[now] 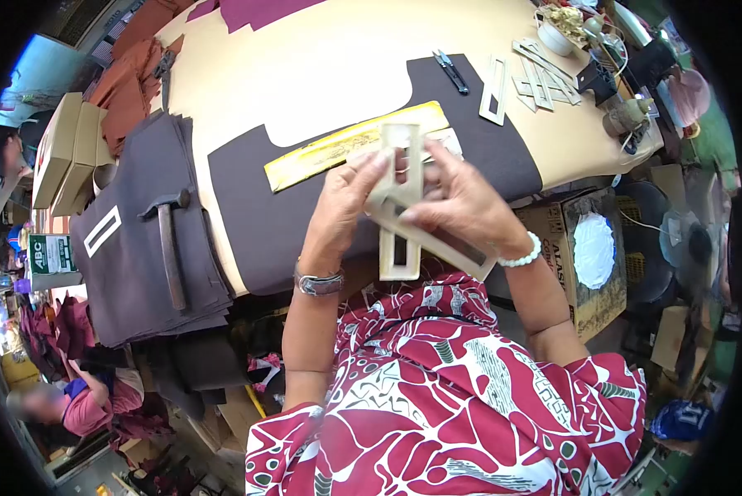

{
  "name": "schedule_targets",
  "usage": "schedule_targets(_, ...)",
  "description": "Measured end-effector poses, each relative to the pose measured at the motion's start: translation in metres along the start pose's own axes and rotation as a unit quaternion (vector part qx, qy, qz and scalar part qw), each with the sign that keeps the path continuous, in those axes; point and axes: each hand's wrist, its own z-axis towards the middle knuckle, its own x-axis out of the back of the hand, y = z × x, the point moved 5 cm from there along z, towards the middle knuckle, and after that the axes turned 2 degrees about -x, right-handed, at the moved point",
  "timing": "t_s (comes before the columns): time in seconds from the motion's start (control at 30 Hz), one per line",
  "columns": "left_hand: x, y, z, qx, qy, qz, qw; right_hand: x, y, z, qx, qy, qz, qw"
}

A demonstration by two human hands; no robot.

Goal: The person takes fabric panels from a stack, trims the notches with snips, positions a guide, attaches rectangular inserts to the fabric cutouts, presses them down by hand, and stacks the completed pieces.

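My left hand (342,198) is closed on a pale, upright slotted template (400,260), a long flat strip with a rectangular cut-out. My right hand (470,202) grips a second slotted template (462,250), which slants down to the right and crosses the first. Some fingertips are blurred or hidden behind the strips. Beneath both hands lies a dark cut cloth panel (247,223) with a curved notch. On that panel, just beyond my hands, rests a long yellow strip (305,161), partly covered by them.
To the left, a hammer (168,248) and a white slotted frame (102,230) lie on stacked dark cloth (131,293). Thread snips (451,73), a single template (494,91) and several piled templates (545,78) are at the right. A co-worker (81,405) is at lower left.
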Motion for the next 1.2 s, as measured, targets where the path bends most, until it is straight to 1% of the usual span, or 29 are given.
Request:
schedule_targets(0.03,-0.003,-0.002,-0.001,0.024,-0.024,0.013,0.999,-0.009,0.001,0.001,-0.018,-0.032,-0.044,0.998)
schedule_targets(0.07,-0.001,-0.005,-0.004,0.036,-0.040,0.008,0.999,-0.012,0.001,0.000,-0.014,-0.014,-0.056,0.998)
schedule_targets(0.17,0.007,0.000,-0.008,-0.031,0.094,-0.101,0.990,0.006,0.004,-0.006,0.023,0.025,-0.269,0.962)
schedule_targets(0.2,0.015,0.001,-0.010,-0.046,0.117,-0.127,0.984,0.014,0.009,-0.012,-0.002,0.047,-0.234,0.971)
schedule_targets(0.3,0.030,-0.001,-0.016,-0.069,0.161,-0.191,0.966,0.032,0.018,-0.025,-0.050,0.072,-0.166,0.982)
schedule_targets(0.33,0.033,-0.003,-0.018,-0.064,0.176,-0.209,0.960,0.029,0.019,-0.031,-0.030,0.097,-0.104,0.989)
schedule_targets(0.43,0.037,-0.011,-0.024,-0.073,0.241,-0.223,0.942,0.017,0.030,-0.042,-0.034,0.095,-0.101,0.990)
schedule_targets(0.47,0.039,-0.015,-0.025,-0.072,0.241,-0.233,0.939,0.012,0.026,-0.045,-0.030,0.112,-0.124,0.985)
schedule_targets(0.57,0.041,-0.022,-0.027,-0.082,0.300,-0.263,0.913,0.008,0.024,-0.045,-0.030,0.113,-0.120,0.986)
schedule_targets(0.6,0.042,-0.022,-0.027,-0.087,0.302,-0.270,0.910,0.008,0.023,-0.043,-0.014,0.107,-0.141,0.984)
schedule_targets(0.73,0.042,-0.019,-0.027,-0.112,0.310,-0.291,0.898,0.006,0.024,-0.040,-0.019,0.117,-0.127,0.985)
schedule_targets(0.8,0.042,-0.015,-0.028,-0.123,0.295,-0.291,0.902,0.013,0.029,-0.037,-0.011,0.144,-0.110,0.983)
schedule_targets(0.87,0.045,-0.011,-0.032,-0.129,0.261,-0.278,0.916,0.024,0.023,-0.034,0.038,0.182,-0.097,0.978)
schedule_targets(0.93,0.051,-0.003,-0.039,-0.137,0.215,-0.224,0.941,0.040,0.018,-0.029,0.065,0.214,-0.080,0.971)
schedule_targets(0.97,0.053,0.000,-0.045,-0.140,0.192,-0.196,0.951,0.047,0.012,-0.028,0.080,0.241,-0.096,0.962)
schedule_targets(1.0,0.050,0.005,-0.050,-0.119,0.184,-0.186,0.958,0.052,0.005,-0.026,0.095,0.253,-0.085,0.959)
schedule_targets(1.03,0.049,0.007,-0.054,-0.107,0.133,-0.170,0.971,0.057,0.000,-0.024,0.111,0.264,-0.075,0.955)
schedule_targets(1.1,0.039,0.014,-0.059,-0.076,0.120,-0.083,0.986,0.061,-0.009,-0.019,0.138,0.253,-0.057,0.956)
schedule_targets(1.13,0.032,0.017,-0.060,-0.066,0.096,-0.045,0.992,0.061,-0.012,-0.017,0.151,0.246,-0.048,0.956)
schedule_targets(1.2,0.022,0.019,-0.061,-0.045,0.046,0.030,0.997,0.063,-0.011,-0.013,0.140,0.237,-0.066,0.959)
